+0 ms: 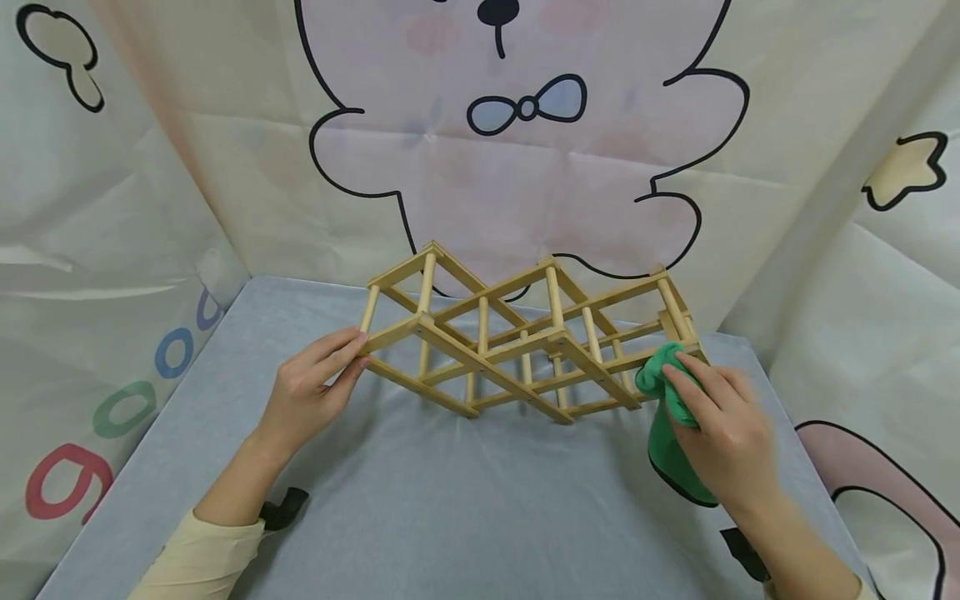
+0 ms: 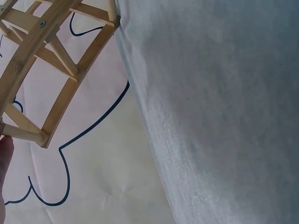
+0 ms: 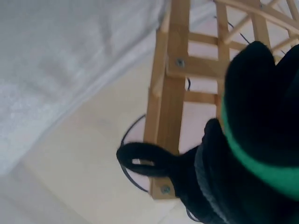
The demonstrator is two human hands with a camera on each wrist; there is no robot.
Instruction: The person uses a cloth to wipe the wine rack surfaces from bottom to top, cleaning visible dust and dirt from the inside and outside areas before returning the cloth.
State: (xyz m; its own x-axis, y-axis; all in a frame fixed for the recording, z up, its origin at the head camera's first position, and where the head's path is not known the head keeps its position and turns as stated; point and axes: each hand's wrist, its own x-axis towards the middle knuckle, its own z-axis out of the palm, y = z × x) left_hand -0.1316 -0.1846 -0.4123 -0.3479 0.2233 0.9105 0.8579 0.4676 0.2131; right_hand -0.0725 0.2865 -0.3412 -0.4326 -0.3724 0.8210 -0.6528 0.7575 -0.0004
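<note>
A wooden folding lattice rack [image 1: 480, 364], made of crossed slats joined by round dowels, stands stretched out across the table. My left hand [image 1: 311, 392] pinches its left end between thumb and fingers. In the left wrist view, a fingertip [image 2: 5, 151] shows at the rack's end dowel [image 2: 23, 133]. At the opposite end, my right hand [image 1: 727, 433] grips a bunched green cloth [image 1: 678, 462] with dark edging against the slats. The right wrist view has the cloth [image 3: 266, 170] close up, its dark hanging loop overlapping an end slat [image 3: 170, 112]; the right fingers are hidden there.
A blue-grey cover [image 1: 450, 517] lies over the table. Behind it hangs a printed fabric backdrop [image 1: 247, 158], close to the rack's far side, with more fabric at left and right. Dark straps [image 1: 285, 508] hang by both wrists.
</note>
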